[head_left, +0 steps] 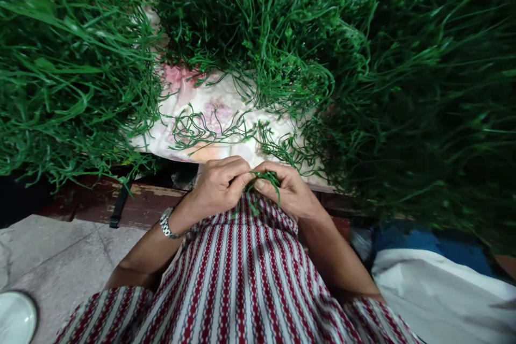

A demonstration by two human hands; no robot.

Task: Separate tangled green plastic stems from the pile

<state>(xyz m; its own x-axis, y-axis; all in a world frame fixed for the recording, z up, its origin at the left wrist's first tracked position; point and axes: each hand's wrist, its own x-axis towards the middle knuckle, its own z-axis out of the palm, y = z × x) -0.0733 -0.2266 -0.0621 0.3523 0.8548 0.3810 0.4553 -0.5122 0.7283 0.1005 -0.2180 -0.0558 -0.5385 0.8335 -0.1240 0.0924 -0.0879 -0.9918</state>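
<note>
Stems (269, 176) sit pinched in the left hand (221, 185) and right hand (288, 189) (partly hidden, lower ends blurred).

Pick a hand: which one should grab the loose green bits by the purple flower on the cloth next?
Left, I think: the left hand is nearer those loose green bits, and the right hand seems to hold more of the small green bunch.

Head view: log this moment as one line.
left hand: pinching green stems | right hand: gripping same stems | hands close together above striped garment | loose stems on floral cloth
</note>
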